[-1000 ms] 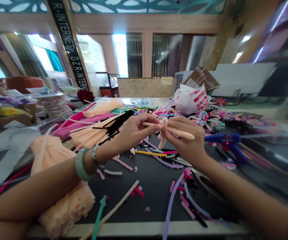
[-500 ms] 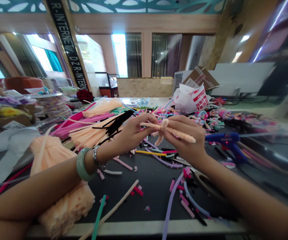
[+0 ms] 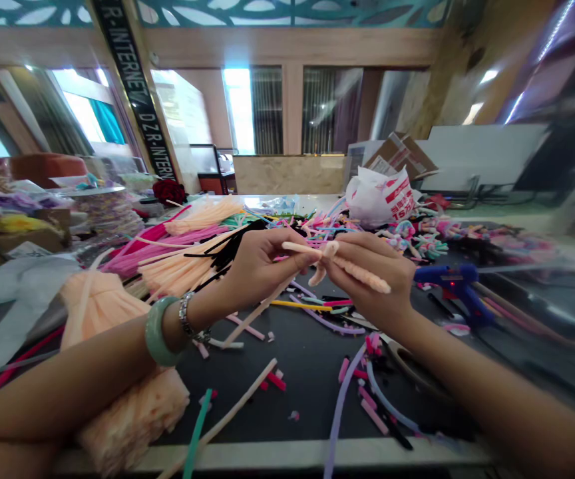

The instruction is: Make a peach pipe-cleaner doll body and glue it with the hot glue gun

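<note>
Above the middle of the table, my left hand (image 3: 272,266) pinches a peach pipe cleaner between thumb and fingers. A long pale end of it slants down toward the table below that hand. My right hand (image 3: 375,273) is closed on the same peach pipe cleaner piece (image 3: 365,274), whose thicker, twisted part points down to the right. Between the two hands a short loop and a curled end show. The fingers partly hide where the strands cross. Under my left forearm lies a thick bundle of peach pipe cleaners (image 3: 135,422).
Beyond my left hand spread peach, pink and black pipe cleaners (image 3: 168,266). A blue glue gun (image 3: 454,286) with a red light lies right of my right hand. Near it is a roll of tape (image 3: 407,362). Cut scraps (image 3: 372,406) litter the dark tabletop. A white plastic bag (image 3: 380,196) stands behind.
My left hand has shifted slightly left and down. A pale pipe cleaner length now shows slanting beneath it. My right hand has moved only a little and keeps its hold.
</note>
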Tool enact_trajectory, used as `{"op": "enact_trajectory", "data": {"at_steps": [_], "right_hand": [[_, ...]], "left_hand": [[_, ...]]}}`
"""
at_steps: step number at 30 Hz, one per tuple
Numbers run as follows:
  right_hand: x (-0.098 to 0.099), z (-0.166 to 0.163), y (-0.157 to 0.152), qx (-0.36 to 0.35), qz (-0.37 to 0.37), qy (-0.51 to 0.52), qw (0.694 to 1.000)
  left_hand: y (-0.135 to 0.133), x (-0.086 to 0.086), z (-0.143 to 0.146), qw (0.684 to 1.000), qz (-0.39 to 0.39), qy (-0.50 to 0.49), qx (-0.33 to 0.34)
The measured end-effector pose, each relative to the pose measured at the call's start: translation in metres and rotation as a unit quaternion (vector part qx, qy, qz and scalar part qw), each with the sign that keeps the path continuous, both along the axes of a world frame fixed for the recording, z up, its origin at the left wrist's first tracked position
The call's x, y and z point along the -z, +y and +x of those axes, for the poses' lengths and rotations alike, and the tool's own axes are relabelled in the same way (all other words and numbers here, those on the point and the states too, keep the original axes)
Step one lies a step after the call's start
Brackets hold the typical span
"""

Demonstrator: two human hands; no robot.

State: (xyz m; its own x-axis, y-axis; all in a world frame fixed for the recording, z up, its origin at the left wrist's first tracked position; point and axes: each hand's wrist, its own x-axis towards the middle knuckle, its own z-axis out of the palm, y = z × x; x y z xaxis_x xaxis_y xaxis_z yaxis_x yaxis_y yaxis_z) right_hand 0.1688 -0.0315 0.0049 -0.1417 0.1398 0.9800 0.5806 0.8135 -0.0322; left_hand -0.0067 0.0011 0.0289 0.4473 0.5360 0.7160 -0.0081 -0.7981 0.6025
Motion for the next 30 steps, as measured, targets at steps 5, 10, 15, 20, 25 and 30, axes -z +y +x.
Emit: {"op": "enact_trajectory", "data": {"at_steps": [5, 10, 15, 20, 25, 30], "right_hand": [[0.0, 0.001, 0.002, -0.008, 0.01, -0.011, 1.0], [0.001, 0.003, 0.002, -0.001, -0.005, -0.015, 1.0], [0.001, 0.004, 0.003, 0.0, -0.026, -0.007, 1.0], [0.0, 0.003, 0.005, 0.014, -0.028, -0.009, 0.999], [0.001, 0.002, 0.005, 0.009, -0.04, -0.016, 0.999], [0.004, 0.002, 0.006, -0.003, -0.059, -0.012, 0.998]], "left_hand": [[0.0, -0.003, -0.001, 0.989, -0.131, 0.023, 0.061], [0.003, -0.001, -0.002, 0.978, -0.17, 0.022, 0.117], [0.006, 0.0, -0.002, 0.978, -0.153, 0.023, 0.138], [0.015, 0.004, -0.003, 0.979, -0.131, 0.012, 0.158], [0.019, 0.006, -0.003, 0.979, -0.12, 0.016, 0.164], [0.022, 0.007, -0.003, 0.983, -0.11, -0.004, 0.148]]}}
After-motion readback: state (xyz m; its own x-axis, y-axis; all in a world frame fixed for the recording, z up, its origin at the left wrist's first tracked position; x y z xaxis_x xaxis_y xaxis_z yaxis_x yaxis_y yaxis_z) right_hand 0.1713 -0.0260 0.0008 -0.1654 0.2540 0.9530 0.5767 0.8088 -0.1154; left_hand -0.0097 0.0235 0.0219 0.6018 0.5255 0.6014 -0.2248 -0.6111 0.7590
